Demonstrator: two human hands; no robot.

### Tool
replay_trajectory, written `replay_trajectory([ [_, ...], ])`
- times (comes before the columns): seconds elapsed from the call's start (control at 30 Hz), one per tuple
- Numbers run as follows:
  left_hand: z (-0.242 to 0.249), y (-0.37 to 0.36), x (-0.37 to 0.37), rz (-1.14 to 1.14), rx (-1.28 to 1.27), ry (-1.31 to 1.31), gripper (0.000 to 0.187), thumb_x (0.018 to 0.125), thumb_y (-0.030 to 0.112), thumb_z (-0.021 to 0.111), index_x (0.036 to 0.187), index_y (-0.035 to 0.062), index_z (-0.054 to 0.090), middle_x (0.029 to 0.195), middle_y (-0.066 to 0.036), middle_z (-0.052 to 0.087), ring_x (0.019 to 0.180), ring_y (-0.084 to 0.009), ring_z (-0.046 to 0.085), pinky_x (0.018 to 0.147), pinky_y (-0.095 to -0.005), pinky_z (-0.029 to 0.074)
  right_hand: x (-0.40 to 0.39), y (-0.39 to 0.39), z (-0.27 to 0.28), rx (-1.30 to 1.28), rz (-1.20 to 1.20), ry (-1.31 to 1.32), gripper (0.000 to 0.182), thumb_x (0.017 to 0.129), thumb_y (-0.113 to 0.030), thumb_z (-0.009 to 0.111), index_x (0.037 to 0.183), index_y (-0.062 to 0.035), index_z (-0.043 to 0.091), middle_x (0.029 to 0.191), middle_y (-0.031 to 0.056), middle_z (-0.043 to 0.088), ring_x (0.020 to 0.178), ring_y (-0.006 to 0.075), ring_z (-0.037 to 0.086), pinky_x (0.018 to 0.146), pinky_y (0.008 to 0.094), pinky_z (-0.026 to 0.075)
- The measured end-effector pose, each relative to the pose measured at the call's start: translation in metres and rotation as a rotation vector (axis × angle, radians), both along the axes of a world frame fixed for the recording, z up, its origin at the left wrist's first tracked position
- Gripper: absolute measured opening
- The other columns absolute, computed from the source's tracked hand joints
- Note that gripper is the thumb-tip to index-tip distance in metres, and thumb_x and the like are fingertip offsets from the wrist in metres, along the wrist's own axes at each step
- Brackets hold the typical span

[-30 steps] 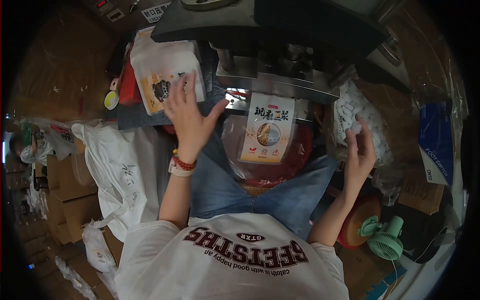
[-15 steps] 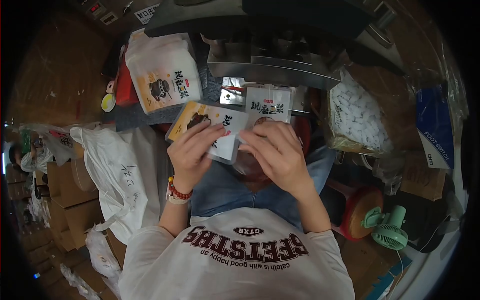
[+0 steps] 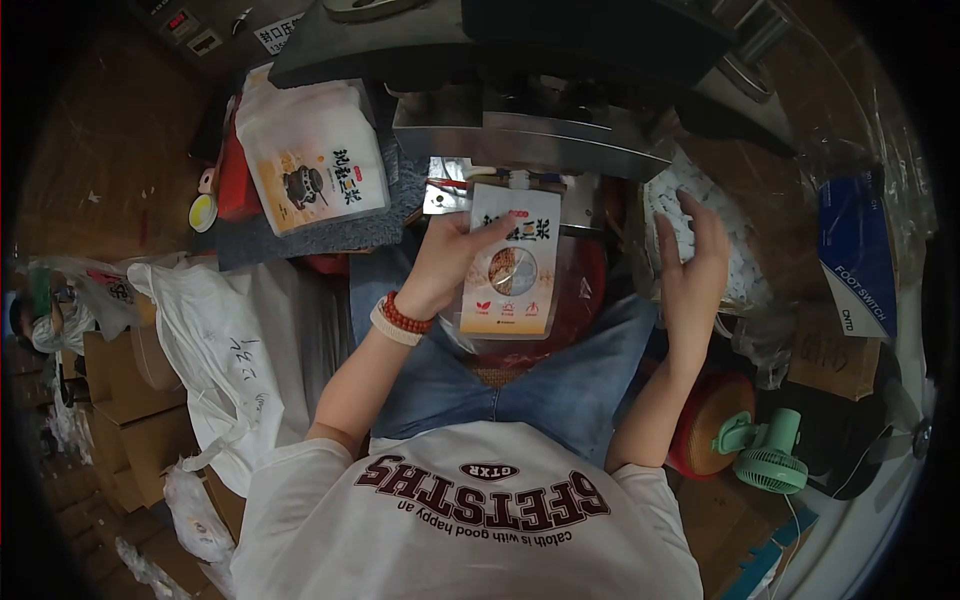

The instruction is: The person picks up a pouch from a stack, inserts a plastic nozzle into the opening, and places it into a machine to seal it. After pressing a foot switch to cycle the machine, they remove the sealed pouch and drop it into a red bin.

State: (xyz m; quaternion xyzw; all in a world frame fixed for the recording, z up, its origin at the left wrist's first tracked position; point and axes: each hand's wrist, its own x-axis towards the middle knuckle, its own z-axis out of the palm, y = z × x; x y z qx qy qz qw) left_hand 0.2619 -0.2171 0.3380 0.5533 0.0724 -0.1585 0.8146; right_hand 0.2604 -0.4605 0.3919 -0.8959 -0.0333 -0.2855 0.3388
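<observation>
My left hand grips a printed pouch by its upper left side, thumb on the front and the other fingers hidden behind. The pouch hangs below the metal edge of a machine and shows a round clear window. At the right, my right hand is raised with its fingers apart, over the near side of a box of small white packets. Whether its fingertips touch the packets I cannot tell. A stack of printed pouches lies on a grey cloth at the upper left.
A white sack stands at the left beside cardboard boxes. On the right are a blue and white box, a small brown box, a round stool and a green fan. A yellow-rimmed round item is beside the cloth.
My right hand has left the pouches and moved right to the box of packets. The pouch in my left hand now faces front and upright; the tilted yellow-edged one is no longer seen there.
</observation>
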Motion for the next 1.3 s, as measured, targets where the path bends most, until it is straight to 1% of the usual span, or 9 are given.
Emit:
replay_trajectory([
  [0.07, 0.0, 0.001, 0.009, -0.013, -0.074, 0.052, 0.028, 0.088, 0.017, 0.066, 0.098, -0.0088, 0.065, 0.093, -0.014, 0.07, 0.077, -0.0141, 0.068, 0.067, -0.0246, 0.054, 0.018, -0.02, -0.041, -0.404, -0.087, 0.116, 0.02, 0.084, -0.007, 0.061, 0.102, -0.001, 0.064, 0.096, 0.0119, 0.063, 0.09, 0.0321, 0.058, 0.082, 0.0393, 0.046],
  [0.33, 0.016, 0.031, 0.01, -0.13, 0.328, -0.009, 0.05, 0.085, 0.03, 0.07, 0.119, -0.0048, 0.057, 0.107, -0.014, 0.065, 0.093, -0.0186, 0.064, 0.081, -0.0309, 0.051, 0.022, -0.02, -0.034, -0.318, 0.098, 0.142, 0.021, 0.082, -0.005, 0.06, 0.103, -0.0021, 0.064, 0.094, 0.015, 0.061, 0.089, 0.0354, 0.056, 0.078, 0.0417, 0.046],
  [0.4, 0.016, 0.054, 0.002, 0.43, 1.483, -0.671, 0.071, 0.079, 0.038, 0.072, 0.136, 0.0042, 0.046, 0.131, -0.014, 0.054, 0.12, -0.028, 0.051, 0.1, -0.0413, 0.038, 0.021, -0.018, -0.034, -0.294, 0.134, 0.137, 0.021, 0.082, -0.005, 0.059, 0.102, -0.0015, 0.064, 0.094, 0.0155, 0.061, 0.086, 0.0361, 0.056, 0.076, 0.0415, 0.046],
  [0.5, -0.012, 0.097, -0.019, 0.271, 1.947, -0.593, 0.081, 0.074, 0.045, 0.073, 0.139, 0.0084, 0.04, 0.145, -0.011, 0.039, 0.135, -0.0316, 0.033, 0.107, -0.0449, 0.026, 0.017, -0.013, -0.03, -0.225, 0.046, 0.038, 0.021, 0.082, -0.003, 0.06, 0.102, -0.0009, 0.064, 0.089, 0.014, 0.06, 0.077, 0.0311, 0.057, 0.07, 0.0371, 0.047],
  [0.67, -0.018, 0.118, -0.057, 0.253, 1.581, -0.836, 0.047, 0.064, -0.007, 0.058, 0.106, 0.0118, 0.068, 0.105, -0.004, 0.069, 0.101, -0.0227, 0.065, 0.085, -0.0331, 0.051, -0.025, 0.034, 0.005, 0.172, 0.266, -0.166, 0.031, 0.078, 0.003, 0.065, 0.108, -0.0001, 0.064, 0.086, 0.0103, 0.058, 0.074, 0.0205, 0.054, 0.067, 0.0296, 0.045],
  [0.87, 0.02, 0.073, -0.062, 0.287, 1.345, -0.972, 0.043, 0.06, -0.006, 0.058, 0.098, 0.0118, 0.07, 0.1, -0.002, 0.07, 0.097, -0.0225, 0.066, 0.078, -0.0318, 0.053, -0.04, 0.091, 0.005, -0.29, 0.619, -0.165, 0.032, 0.074, -0.004, 0.07, 0.106, 0.0008, 0.064, 0.092, 0.0109, 0.058, 0.084, 0.0268, 0.057, 0.076, 0.0352, 0.046],
  [1.03, 0.042, 0.061, -0.065, 0.063, 1.26, -1.136, 0.044, 0.06, -0.003, 0.061, 0.102, 0.0101, 0.068, 0.1, -0.003, 0.069, 0.091, -0.0241, 0.066, 0.072, -0.0307, 0.054, -0.045, 0.079, 0.016, -0.158, 0.842, -0.054, 0.037, 0.075, -0.007, 0.07, 0.11, -0.0004, 0.062, 0.096, 0.0109, 0.056, 0.089, 0.0274, 0.055, 0.079, 0.0361, 0.045],
  [1.13, 0.041, 0.049, -0.065, -0.075, 0.953, -1.031, 0.031, 0.071, 0.0, 0.065, 0.101, 0.0063, 0.069, 0.092, -0.006, 0.07, 0.08, -0.016, 0.068, 0.065, -0.0272, 0.052, -0.041, 0.067, 0.013, -0.016, 0.819, 0.101, 0.039, 0.078, -0.011, 0.069, 0.115, -0.001, 0.059, 0.099, 0.0125, 0.056, 0.093, 0.0292, 0.054, 0.081, 0.0365, 0.044],
  [1.3, -0.004, 0.013, -0.028, -0.145, 0.384, -0.21, 0.022, 0.086, 0.017, 0.069, 0.098, -0.0019, 0.069, 0.081, -0.009, 0.07, 0.071, -0.0048, 0.062, 0.062, -0.0215, 0.05, -0.023, 0.039, 0.012, 0.093, 0.348, 0.053, 0.033, 0.083, -0.013, 0.068, 0.113, -0.0015, 0.059, 0.105, 0.0154, 0.057, 0.092, 0.0306, 0.056, 0.08, 0.0361, 0.045],
])
